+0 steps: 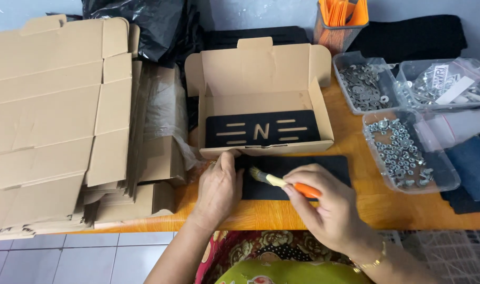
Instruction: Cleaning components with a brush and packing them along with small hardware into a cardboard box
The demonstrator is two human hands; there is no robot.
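**A:** So what have we got here? Our right hand (pixel 332 208) has its fingers curled tight around a small brush (pixel 282 181) with an orange handle, bristles pointing left and resting on the black panel (pixel 324 165) that lies flat on the wooden table (pixel 376 205), right in front of us.

**B:** Yep, and our left hand (pixel 219 186) is laid palm-down on the panel's left end, fingers loosely spread and not gripping anything, just pressing on it.

**A:** Just behind the panel we've got the open cardboard box (pixel 261 73), with another black panel (pixel 262 129) inside showing cut-out lines and a letter shape.

**B:** Off to our left there's a big stack of flat cardboard blanks (pixel 56 115). On the right, clear plastic trays: washers (pixel 362 87) in the back one, nuts (pixel 403 152) in the nearer one.

**A:** And an orange mesh holder (pixel 341 21) sits at the back, beside the box lid.
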